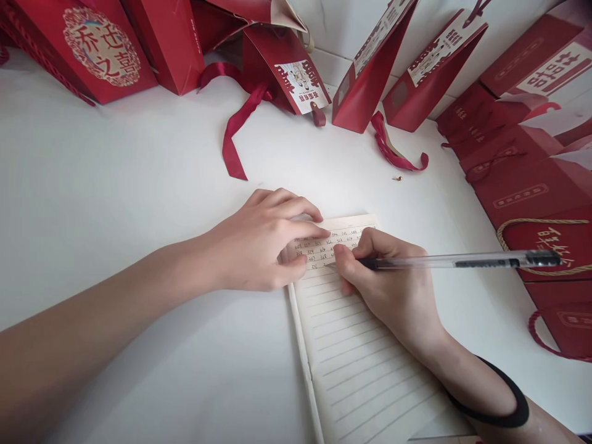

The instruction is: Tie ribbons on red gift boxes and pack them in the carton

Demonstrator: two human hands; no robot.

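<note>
A lined notebook [365, 357] lies on the white table, with rows of handwritten numbers across the top of its page. My right hand [398, 290] is closed around a clear gel pen [444, 261] with a black grip and black end. Its tip touches the page at the lowest written row. My left hand [263, 240] lies flat with fingers spread, fingertips and thumb resting on the notebook's upper left part and nothing in its grasp. My fingers cover some of the numbers. A black band [504, 394] circles my right wrist.
Red gift bags [111, 55] and red boxes [287, 68] stand along the back. More red bags [522, 166] line the right side. A dark red ribbon [238, 135] and another ribbon [398, 154] trail on the table [139, 160]. Near them lies a small gold piece [398, 178].
</note>
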